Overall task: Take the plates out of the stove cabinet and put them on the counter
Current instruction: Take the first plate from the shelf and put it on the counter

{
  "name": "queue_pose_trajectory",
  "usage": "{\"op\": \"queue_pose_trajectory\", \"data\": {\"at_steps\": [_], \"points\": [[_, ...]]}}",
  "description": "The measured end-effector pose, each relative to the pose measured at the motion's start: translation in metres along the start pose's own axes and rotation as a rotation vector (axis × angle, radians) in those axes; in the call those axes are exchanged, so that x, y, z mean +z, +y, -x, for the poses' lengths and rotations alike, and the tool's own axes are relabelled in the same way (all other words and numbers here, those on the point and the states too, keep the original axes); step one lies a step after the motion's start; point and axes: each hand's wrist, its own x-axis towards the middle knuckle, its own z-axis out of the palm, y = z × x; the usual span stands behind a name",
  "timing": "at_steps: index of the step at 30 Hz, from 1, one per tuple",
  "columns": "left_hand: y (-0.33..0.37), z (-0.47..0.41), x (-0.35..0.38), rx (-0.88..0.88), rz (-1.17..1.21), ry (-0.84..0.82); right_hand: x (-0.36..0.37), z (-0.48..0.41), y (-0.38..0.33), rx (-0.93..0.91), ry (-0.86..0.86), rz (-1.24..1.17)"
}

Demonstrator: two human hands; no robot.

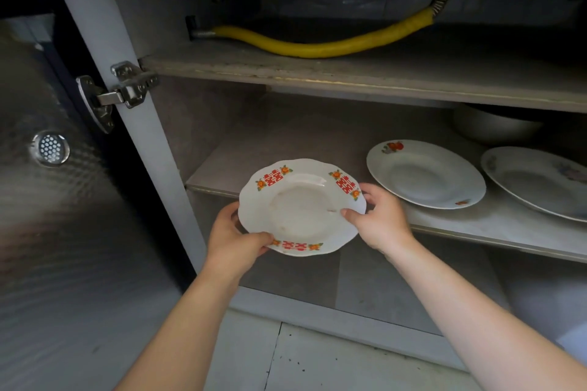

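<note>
The stove cabinet (165, 149) stands open, its middle shelf (476, 225) carrying two plain plates, the far-right plate (536, 181) partly out of frame and the flowered plate (425, 173) beside it, with a bowl (495, 127) behind; both plates are left to move; the red-patterned plate (301, 206) is held just in front of the shelf edge, left hand (233, 240) and right hand (379, 219) gripping opposite rims; no counter shows, so judging by that, little is done; the rim bears red double-happiness characters, no brand

Red-patterned plate (301, 209) in both hands' grip
</note>
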Motion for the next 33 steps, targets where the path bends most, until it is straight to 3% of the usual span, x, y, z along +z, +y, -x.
{"op": "queue_pose_trajectory", "data": {"at_steps": [21,25,33], "points": [[0.000,0.037,0.013,-0.021,-0.251,-0.049,-0.036,0.062,0.031,0.086,0.109,-0.114],[0.019,0.046,0.013,-0.104,-0.234,-0.055,-0.043,0.071,0.011,0.159,0.118,-0.132],[0.106,0.125,-0.010,-0.273,-0.496,-0.002,-0.079,0.137,-0.075,0.379,-0.007,-0.054]]}}
